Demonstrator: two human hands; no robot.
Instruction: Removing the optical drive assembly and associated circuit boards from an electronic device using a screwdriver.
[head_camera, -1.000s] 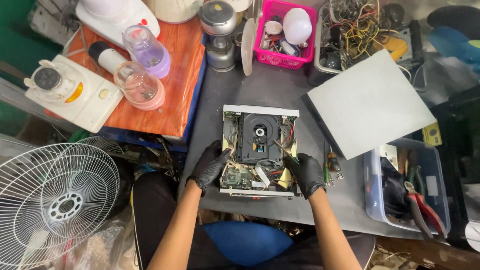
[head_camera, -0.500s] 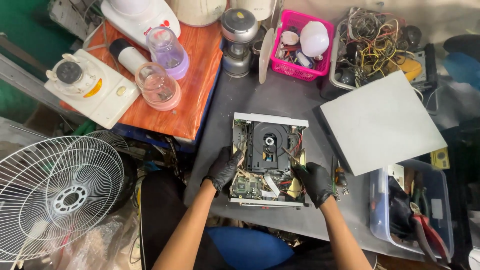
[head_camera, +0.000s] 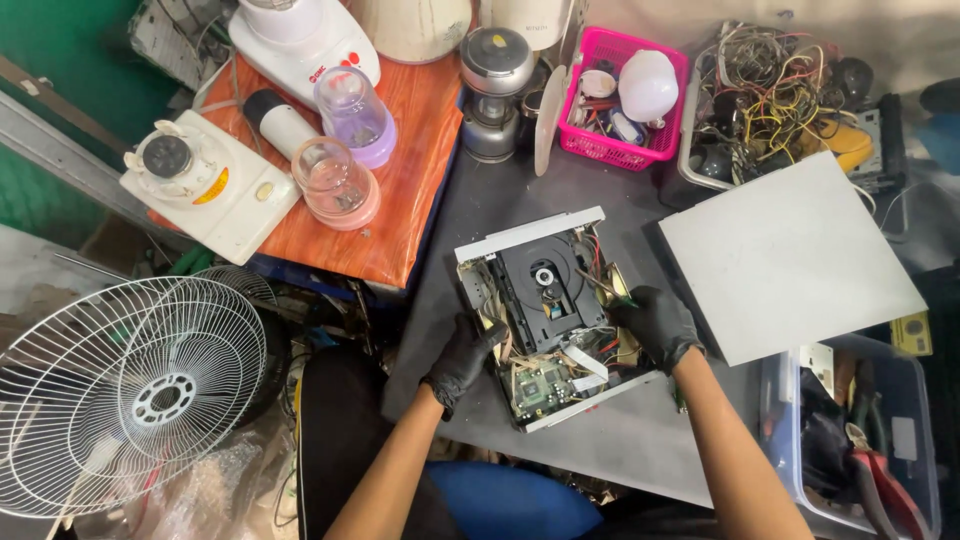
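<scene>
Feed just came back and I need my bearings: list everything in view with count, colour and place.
opened disc player: 1, white case, black drive, on the grey table between both hands
flat cover panel: 1, light grey, right of the player
pink basket: 1, small parts inside, table top edge
tray of tangled wires: 1, mixed colours, upper right
clear bin with pliers: 1, bluish, lower right
metal blender base: 1, silver, left of the basket
blender jars: 2, pinkish and purplish, on the orange board
white appliance bases: 2, on the orange board
fan guard: 1, white wire, lower left
left hand: black glove, grip on the player's left edge
right hand: black glove, on its right side
</scene>
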